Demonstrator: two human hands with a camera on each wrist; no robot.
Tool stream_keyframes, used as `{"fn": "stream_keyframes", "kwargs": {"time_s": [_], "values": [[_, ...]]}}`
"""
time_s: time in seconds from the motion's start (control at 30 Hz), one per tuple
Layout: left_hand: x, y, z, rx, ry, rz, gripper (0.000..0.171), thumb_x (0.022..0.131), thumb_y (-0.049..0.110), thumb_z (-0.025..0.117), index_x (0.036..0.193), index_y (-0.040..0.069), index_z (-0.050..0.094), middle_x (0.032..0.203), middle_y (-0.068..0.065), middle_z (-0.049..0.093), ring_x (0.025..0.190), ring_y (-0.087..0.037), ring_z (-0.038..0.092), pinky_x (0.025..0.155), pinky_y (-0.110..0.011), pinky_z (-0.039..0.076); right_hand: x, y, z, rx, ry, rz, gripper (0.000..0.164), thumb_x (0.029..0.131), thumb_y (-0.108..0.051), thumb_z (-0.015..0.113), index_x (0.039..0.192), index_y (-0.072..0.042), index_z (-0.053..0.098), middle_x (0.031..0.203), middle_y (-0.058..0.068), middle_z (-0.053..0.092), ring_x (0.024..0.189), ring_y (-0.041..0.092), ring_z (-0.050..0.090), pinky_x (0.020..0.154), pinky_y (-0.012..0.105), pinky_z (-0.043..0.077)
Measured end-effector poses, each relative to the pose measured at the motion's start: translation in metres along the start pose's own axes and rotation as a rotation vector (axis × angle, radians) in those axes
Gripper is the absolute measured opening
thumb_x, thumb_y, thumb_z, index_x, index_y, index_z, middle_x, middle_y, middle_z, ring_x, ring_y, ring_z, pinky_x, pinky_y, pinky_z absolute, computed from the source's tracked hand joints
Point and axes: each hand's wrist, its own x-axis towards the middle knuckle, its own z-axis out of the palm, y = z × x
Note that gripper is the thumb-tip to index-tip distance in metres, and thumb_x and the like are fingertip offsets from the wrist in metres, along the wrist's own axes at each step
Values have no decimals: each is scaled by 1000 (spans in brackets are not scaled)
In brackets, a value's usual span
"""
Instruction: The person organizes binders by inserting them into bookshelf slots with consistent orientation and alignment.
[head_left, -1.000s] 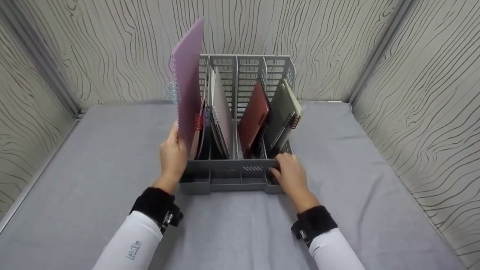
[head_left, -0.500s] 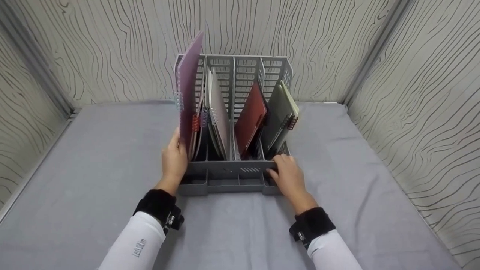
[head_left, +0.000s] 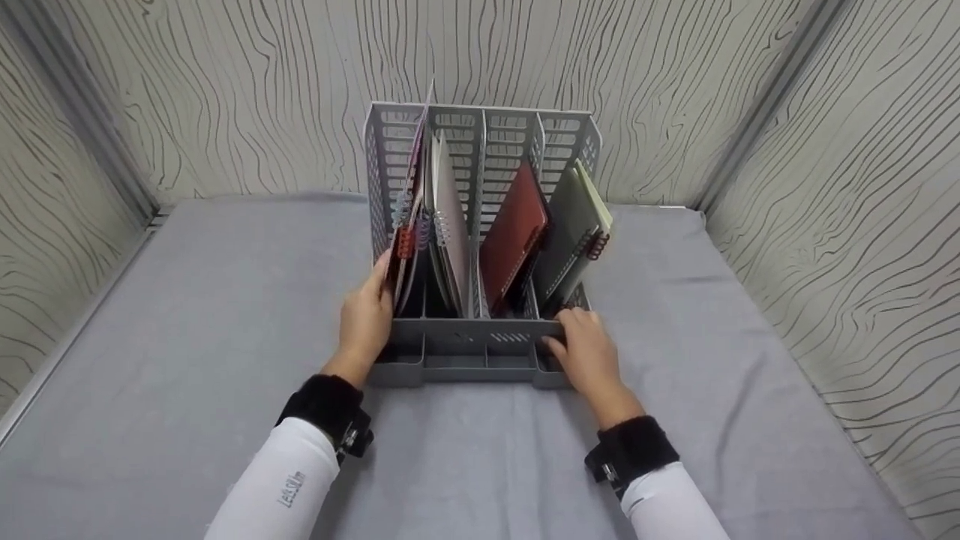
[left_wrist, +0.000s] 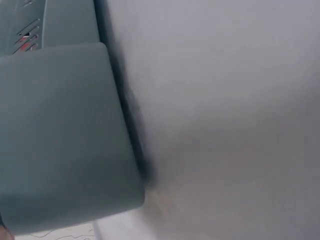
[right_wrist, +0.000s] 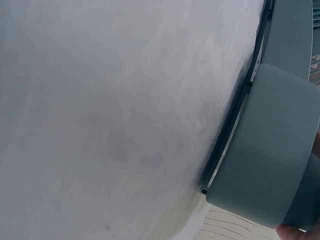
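A grey file organizer [head_left: 457,330] stands on the cloth-covered table, its upright compartments holding several spiral notebooks. In the leftmost compartment the purple notebook [head_left: 417,146] shows almost edge-on, leaning right, its top above the organizer's back. My left hand [head_left: 365,319] holds its lower spine side at the organizer's front left corner; the fingertips are partly hidden. With fingers over the rim and thumb in front, my right hand [head_left: 589,349] grips the organizer's front right corner. Both wrist views mainly show the front tray's corners, with bits of fingers at the frame edges.
Beside the purple one sits a notebook with a red coil [head_left: 406,243]. Further right stand a pale pink notebook [head_left: 450,187], a red notebook [head_left: 514,232] and a dark green notebook [head_left: 564,232]. Wood-patterned panels [head_left: 300,97] enclose the table [head_left: 247,300].
The purple notebook has come down into the leftmost compartment and tipped right, from broad side to edge-on. My left hand has moved slightly right; my right hand keeps its grip on the organizer.
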Motion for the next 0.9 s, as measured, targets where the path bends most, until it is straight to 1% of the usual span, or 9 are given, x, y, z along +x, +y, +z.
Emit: {"fn": "stream_keyframes", "kwargs": {"time_s": [0.1,0.2,0.37,0.47,0.57,0.63,0.7,0.8,0.9], "values": [[0,0,-4,19,-66,-21,45,91,0,51,135,8,48,98,-24,65,68,-35,61,60,-47,46,0,-1,2,-6,-4,-1,22,83,-22,71,90,-9,54,90,6,56,86,24,48,68,39,44],[0,3,-6,36,-133,-47,44,90,1,52,134,7,49,112,-21,63,88,-35,63,72,-47,49,0,-1,3,-18,-7,3,22,83,-22,71,90,-9,54,90,6,56,86,24,48,68,39,44],[2,7,-9,58,-224,-60,39,90,11,52,129,3,53,116,-19,62,103,-33,60,87,-46,46,1,1,1,-20,-14,12,22,83,-22,71,91,-8,55,90,7,57,87,25,49,69,40,44],[2,7,-12,140,-211,-21,38,90,14,51,125,2,56,113,-20,63,102,-35,59,88,-47,45,3,0,1,-13,-20,14,22,83,-22,71,91,-8,56,91,8,56,87,26,49,69,41,44],[2,4,-17,233,-140,39,35,87,10,52,121,2,60,108,-18,65,98,-35,61,87,-48,44,4,-1,1,-10,-26,12,22,83,-22,71,91,-8,56,91,8,56,88,26,49,70,42,44],[2,3,-21,276,-106,52,31,86,7,53,114,3,64,105,-16,67,97,-35,61,88,-48,43,5,-1,1,-9,-30,12,22,83,-22,70,91,-8,56,92,8,57,88,27,49,70,42,44],[3,1,-24,298,-100,39,24,85,6,54,105,2,66,100,-15,68,94,-35,61,87,-47,44,5,0,1,-8,-34,14,22,83,-22,70,91,-8,56,93,9,57,89,27,49,71,43,44],[4,1,-26,313,-138,-8,14,87,8,55,92,1,66,94,-16,67,91,-35,61,84,-47,44,5,2,1,-3,-38,21,22,83,-22,70,91,-8,55,93,9,57,89,27,49,71,43,44],[5,2,-25,316,-182,-49,14,89,11,56,88,1,65,90,-16,66,89,-35,61,80,-48,45,3,4,3,-2,-40,26,22,83,-21,71,90,-8,55,93,9,56,89,28,48,70,43,44]]}}
